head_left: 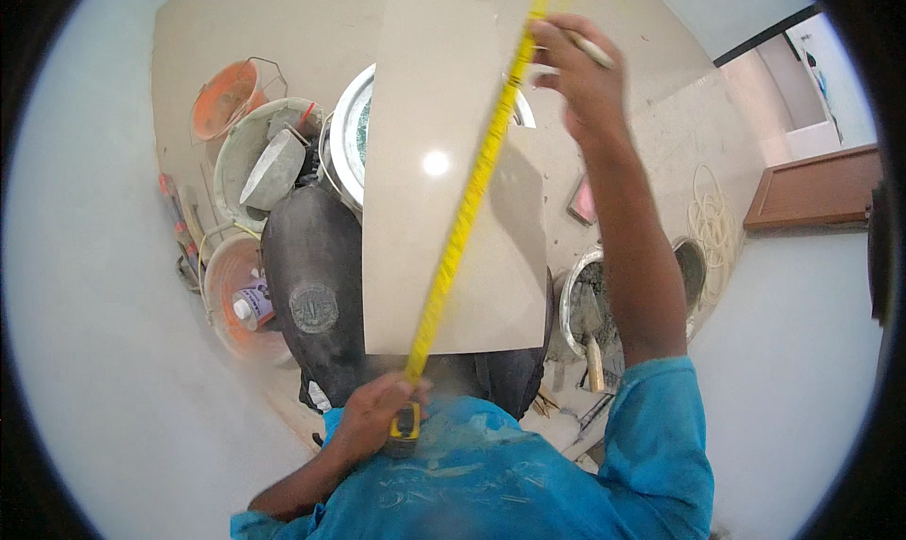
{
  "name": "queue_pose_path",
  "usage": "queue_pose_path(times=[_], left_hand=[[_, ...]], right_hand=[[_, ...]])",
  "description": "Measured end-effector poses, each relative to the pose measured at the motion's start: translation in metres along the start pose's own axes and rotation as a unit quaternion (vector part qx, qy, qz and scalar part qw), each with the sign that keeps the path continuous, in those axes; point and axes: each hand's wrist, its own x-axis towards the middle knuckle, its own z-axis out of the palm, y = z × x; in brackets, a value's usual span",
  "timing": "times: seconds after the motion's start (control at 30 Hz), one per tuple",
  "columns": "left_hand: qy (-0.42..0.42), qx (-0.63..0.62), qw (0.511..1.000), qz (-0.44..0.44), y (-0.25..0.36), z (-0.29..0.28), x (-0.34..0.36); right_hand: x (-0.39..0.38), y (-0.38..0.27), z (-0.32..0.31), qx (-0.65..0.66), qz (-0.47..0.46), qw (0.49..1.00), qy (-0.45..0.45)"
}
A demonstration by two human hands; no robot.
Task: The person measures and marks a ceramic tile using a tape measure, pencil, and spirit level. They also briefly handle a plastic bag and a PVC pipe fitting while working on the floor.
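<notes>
My left hand [370,417] is closed around the yellow and black case of a tape measure [405,423], close to my shirt. From it the yellow blade [464,213] runs out slantwise over a large glossy beige tile [425,257], which lies across my thighs. Near the tile's far right side, my right hand [590,79] pinches the blade between its fingers. A pale, pencil-like stick [591,49] is also held in that hand. The blade's far end passes beyond the top of the picture.
Left of my legs stand an orange bucket [215,106], a pail with a trowel [274,170] in it, and another bucket holding a bottle [253,304]. On the right are a mortar bucket [569,304] with a wooden-handled trowel [595,365], and coiled cord [710,214].
</notes>
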Motion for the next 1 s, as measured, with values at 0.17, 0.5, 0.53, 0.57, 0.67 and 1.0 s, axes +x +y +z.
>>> queue_pose_path(times=[0.17,0.5,0.53,0.57,0.67,1.0], left_hand=[[0.065,-0.163,0.977,-0.122,-0.035,-0.008,-0.001],[0.068,-0.208,0.969,-0.115,-0.044,-0.008,0.007],[0.073,-0.211,0.967,-0.127,-0.044,-0.007,0.008],[0.075,-0.212,0.968,-0.111,-0.044,-0.007,0.009],[0.087,-0.209,0.968,-0.108,-0.043,-0.008,0.014],[0.098,-0.24,0.962,-0.09,-0.045,-0.01,0.026]], right_hand=[[0.037,0.093,0.081,-0.071,-0.036,0.995,-0.056],[0.021,0.141,0.126,-0.218,-0.141,0.962,-0.084],[0.017,0.143,0.126,-0.222,-0.135,0.961,-0.095],[0.014,0.144,0.128,-0.224,-0.131,0.96,-0.103],[0.006,0.144,0.13,-0.247,-0.129,0.955,-0.104],[0.009,0.147,0.129,-0.295,-0.154,0.937,-0.107]])
